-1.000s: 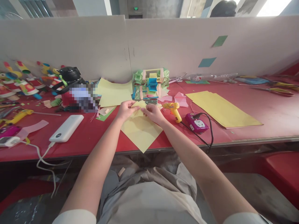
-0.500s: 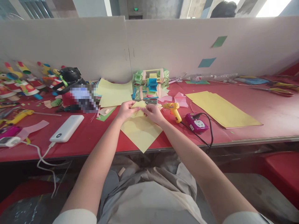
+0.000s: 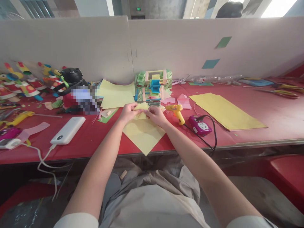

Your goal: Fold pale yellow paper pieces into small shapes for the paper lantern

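A pale yellow sheet of paper (image 3: 145, 136) lies in front of me with one corner toward the table's front edge. Its far part is folded over. My left hand (image 3: 129, 112) pinches the folded part from the left, thumb on top. From the right, my right hand (image 3: 155, 114) pinches the same fold, and the two thumbs nearly meet at its middle. The fingers under the paper are hidden. Just beyond the hands stands a craft model (image 3: 155, 85) of sticks with green and blue folded paper. A yellow glue gun (image 3: 177, 112) lies right of my right hand.
A purple power socket (image 3: 200, 125) with a black cord sits at right, before a stack of yellow paper (image 3: 225, 112). To the left are a white power bank (image 3: 68, 130) with cables, a black-lidded bottle (image 3: 71, 76) and several paper figures (image 3: 26, 85). A partition (image 3: 71, 44) stands behind.
Almost nothing differs. Both hands keep their pinch on the folded paper, and the view has shifted very slightly.
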A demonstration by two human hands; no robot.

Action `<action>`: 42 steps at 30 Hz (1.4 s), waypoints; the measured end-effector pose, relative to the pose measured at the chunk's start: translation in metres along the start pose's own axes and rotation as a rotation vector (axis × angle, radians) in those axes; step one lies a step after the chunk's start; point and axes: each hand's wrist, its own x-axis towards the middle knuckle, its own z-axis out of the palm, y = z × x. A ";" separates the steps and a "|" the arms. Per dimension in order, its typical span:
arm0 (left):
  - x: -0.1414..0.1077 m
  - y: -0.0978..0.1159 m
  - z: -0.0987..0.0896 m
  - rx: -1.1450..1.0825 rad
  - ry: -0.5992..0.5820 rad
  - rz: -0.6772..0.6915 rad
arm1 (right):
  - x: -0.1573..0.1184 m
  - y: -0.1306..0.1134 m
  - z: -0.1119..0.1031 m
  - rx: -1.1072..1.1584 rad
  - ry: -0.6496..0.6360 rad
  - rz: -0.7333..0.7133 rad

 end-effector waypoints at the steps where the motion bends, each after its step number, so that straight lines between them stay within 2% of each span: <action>1: 0.000 0.000 0.000 -0.003 -0.004 0.002 | 0.000 0.000 0.000 -0.005 0.001 -0.002; 13: 0.001 -0.001 0.002 0.022 0.027 0.015 | 0.001 0.001 0.000 -0.009 -0.014 0.006; 22: -0.001 0.001 0.006 0.008 0.031 0.046 | -0.002 -0.009 0.000 0.017 -0.008 0.035; 28: -0.002 0.003 0.006 -0.016 0.039 0.031 | -0.001 -0.008 -0.001 -0.049 0.025 -0.007; 35: 0.002 -0.001 0.002 0.039 0.131 0.054 | 0.002 -0.006 -0.001 -0.053 0.024 -0.028; 42: 0.002 -0.001 0.004 -0.021 0.062 0.088 | 0.001 -0.003 -0.001 -0.069 -0.028 -0.046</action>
